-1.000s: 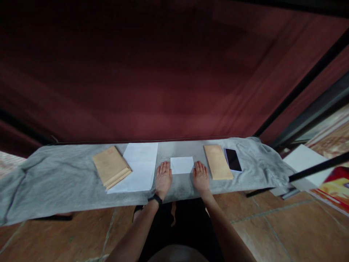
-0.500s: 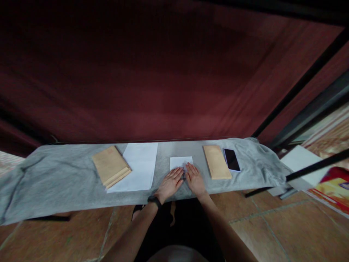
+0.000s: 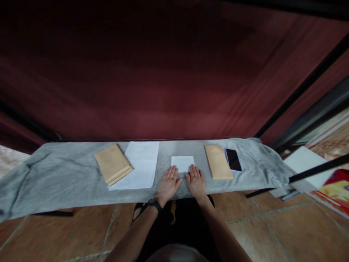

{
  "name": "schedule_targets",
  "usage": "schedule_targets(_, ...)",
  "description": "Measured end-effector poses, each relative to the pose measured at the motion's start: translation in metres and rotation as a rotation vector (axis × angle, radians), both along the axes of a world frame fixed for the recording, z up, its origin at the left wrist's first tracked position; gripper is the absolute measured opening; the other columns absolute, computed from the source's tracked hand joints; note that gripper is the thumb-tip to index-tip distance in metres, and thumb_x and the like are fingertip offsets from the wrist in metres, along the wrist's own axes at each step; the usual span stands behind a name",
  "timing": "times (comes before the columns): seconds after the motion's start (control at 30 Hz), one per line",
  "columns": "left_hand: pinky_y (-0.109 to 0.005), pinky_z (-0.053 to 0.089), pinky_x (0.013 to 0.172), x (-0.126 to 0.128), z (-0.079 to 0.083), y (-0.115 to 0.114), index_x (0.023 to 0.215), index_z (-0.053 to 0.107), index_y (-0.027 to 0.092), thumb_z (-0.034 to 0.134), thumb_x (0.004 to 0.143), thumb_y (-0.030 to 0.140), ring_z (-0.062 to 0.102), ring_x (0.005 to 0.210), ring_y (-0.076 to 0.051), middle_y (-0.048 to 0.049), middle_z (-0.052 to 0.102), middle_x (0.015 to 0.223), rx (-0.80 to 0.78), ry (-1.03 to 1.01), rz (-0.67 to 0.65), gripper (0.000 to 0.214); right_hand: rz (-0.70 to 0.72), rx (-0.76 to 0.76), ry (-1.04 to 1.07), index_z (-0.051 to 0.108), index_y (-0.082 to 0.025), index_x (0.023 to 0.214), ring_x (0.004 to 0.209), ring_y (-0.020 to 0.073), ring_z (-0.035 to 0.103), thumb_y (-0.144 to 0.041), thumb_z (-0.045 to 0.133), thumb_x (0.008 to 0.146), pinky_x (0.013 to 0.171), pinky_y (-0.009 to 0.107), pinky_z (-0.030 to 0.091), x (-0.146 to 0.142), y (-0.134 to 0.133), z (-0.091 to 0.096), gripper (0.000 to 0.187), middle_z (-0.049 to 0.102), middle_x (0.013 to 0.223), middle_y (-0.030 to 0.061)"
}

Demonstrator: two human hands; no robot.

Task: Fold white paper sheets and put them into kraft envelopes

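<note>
A small folded white paper (image 3: 182, 162) lies on the grey cloth (image 3: 62, 178) that covers a long narrow table. My left hand (image 3: 168, 184) rests flat on the cloth just below the paper's near left corner, fingers stretched out, a black band on its wrist. My right hand (image 3: 196, 181) lies flat beside it, fingertips touching the paper's near edge. Neither hand holds anything.
To the left lie a stack of brown envelopes (image 3: 113, 163) and white sheets (image 3: 140, 163). On the right sit another brown envelope (image 3: 218, 161) and a dark phone (image 3: 233, 159). A dark red curtain (image 3: 163, 80) hangs behind. Tiled floor lies below; papers (image 3: 305, 162) rest far right.
My hands came in from either side of the paper to lie close together at its near edge, then drew back slightly toward me.
</note>
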State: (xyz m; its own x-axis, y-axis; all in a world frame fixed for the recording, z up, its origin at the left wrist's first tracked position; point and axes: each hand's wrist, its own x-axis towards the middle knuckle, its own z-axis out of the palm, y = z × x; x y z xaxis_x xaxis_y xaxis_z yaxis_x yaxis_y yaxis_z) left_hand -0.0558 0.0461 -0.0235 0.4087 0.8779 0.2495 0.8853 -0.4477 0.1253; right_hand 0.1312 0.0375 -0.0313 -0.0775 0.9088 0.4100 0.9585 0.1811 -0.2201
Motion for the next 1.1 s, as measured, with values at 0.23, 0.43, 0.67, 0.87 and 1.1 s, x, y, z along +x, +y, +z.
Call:
schedule_targets(0.23,-0.048,0.031,0.121,0.000,-0.004,-0.010,0.157,0.028,0.008,0.031,0.102,0.053,0.033,0.149,-0.029,-0.0182,0.039,0.158,0.054,-0.011,0.125,0.071,-0.064,0.042,-0.030,0.048,-0.007,0.147,0.137,0.0302,0.050,-0.038,0.032,0.106,0.115,0.049,0.031,0.007,-0.007,-0.006,0.054,0.053,0.148,0.0192)
schedule_targets(0.43,-0.048,0.031,0.121,0.003,-0.002,-0.015,0.152,0.037,0.003,0.028,0.102,0.053,0.034,0.148,-0.029,-0.0202,0.041,0.156,0.062,-0.004,0.201,0.072,-0.088,0.053,-0.043,0.049,-0.006,0.146,0.136,0.0304,0.051,-0.038,0.032,0.106,0.115,0.049,0.031,0.010,-0.011,-0.005,0.054,0.052,0.148,0.0195)
schedule_targets(0.67,-0.047,0.030,0.121,0.005,0.000,-0.017,0.149,0.042,0.001,0.029,0.102,0.053,0.032,0.149,-0.030,-0.0210,0.042,0.155,0.041,-0.008,0.233,0.071,-0.092,0.082,-0.067,0.050,-0.006,0.146,0.135,0.0309,0.052,-0.038,0.032,0.106,0.114,0.049,0.032,0.010,-0.012,-0.006,0.054,0.053,0.147,0.0203)
schedule_targets(0.87,-0.048,0.028,0.122,0.006,0.001,-0.017,0.150,0.040,0.001,0.034,0.101,0.051,0.030,0.150,-0.030,-0.0217,0.039,0.156,0.025,-0.013,0.244,0.071,-0.097,0.093,-0.061,0.050,-0.005,0.145,0.134,0.0307,0.053,-0.037,0.032,0.106,0.115,0.049,0.032,0.010,-0.012,-0.007,0.054,0.053,0.147,0.0208)
schedule_targets(1.1,-0.052,0.032,0.120,0.006,0.001,-0.015,0.151,0.041,0.004,0.031,0.101,0.050,0.034,0.148,-0.031,-0.0213,0.044,0.153,0.048,-0.008,0.236,0.068,-0.088,0.078,-0.034,0.048,-0.005,0.147,0.136,0.0311,0.051,-0.036,0.032,0.105,0.115,0.050,0.032,0.009,-0.013,-0.004,0.054,0.052,0.148,0.0213)
